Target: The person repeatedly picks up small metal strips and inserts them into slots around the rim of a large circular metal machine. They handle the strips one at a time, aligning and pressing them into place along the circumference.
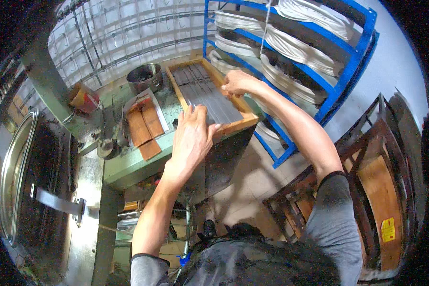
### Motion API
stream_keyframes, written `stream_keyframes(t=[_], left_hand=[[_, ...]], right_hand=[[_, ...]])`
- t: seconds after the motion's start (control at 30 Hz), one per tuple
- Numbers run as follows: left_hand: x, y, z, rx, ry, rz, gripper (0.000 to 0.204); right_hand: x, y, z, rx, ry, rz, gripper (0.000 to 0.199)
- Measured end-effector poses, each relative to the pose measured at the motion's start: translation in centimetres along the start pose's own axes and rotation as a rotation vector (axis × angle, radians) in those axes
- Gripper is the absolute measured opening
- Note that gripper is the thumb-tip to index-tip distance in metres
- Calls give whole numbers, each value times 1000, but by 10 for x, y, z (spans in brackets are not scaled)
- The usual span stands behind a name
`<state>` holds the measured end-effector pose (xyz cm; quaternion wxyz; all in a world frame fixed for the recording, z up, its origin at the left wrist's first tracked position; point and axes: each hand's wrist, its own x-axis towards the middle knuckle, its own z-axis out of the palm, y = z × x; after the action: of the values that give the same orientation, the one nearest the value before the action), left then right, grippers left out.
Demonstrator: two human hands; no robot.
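A shallow wooden tray (177, 89) lies in front of me on the green bench, holding rows of long dark grey strips (213, 104) side by side. At its far end are darker, more broken-up pieces (190, 76). My left hand (194, 128) rests over the near left corner, fingertips on the strips by the rim and thumb spread apart. Above the right rim, my right hand (238, 84) has its fingers curled together in a pinch; anything between them is too small or hidden to make out.
Left of the tray lie brown wooden boards (144, 123) on a pale sheet. A metal pot (144, 77) and a red-and-tan container (84, 97) stand farther back. A blue rack (340, 90) with white cloth-lined trays rises at right. Dark wooden furniture (376, 176) stands near right; machinery (38, 181) is at left.
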<state>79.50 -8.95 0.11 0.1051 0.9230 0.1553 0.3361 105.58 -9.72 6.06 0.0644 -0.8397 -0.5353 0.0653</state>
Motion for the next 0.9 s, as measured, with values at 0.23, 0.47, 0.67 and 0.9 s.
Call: stream_keyframes(t=[0.23,0.47,0.67,0.9], left_hand=[[47,-42,61,215,-98,35,55],[50,-36,60,217,-182,-38,59],[52,-30,56,220,-237,-113,64],[53,-23,51,172,-280,-205,63]], right_hand=[[52,-2,8,-180,-231,-107,40],[56,7,11,-87,-274,-238,39],[67,31,22,396,-450,-156,35],[82,57,16,839,-720,-182,28]])
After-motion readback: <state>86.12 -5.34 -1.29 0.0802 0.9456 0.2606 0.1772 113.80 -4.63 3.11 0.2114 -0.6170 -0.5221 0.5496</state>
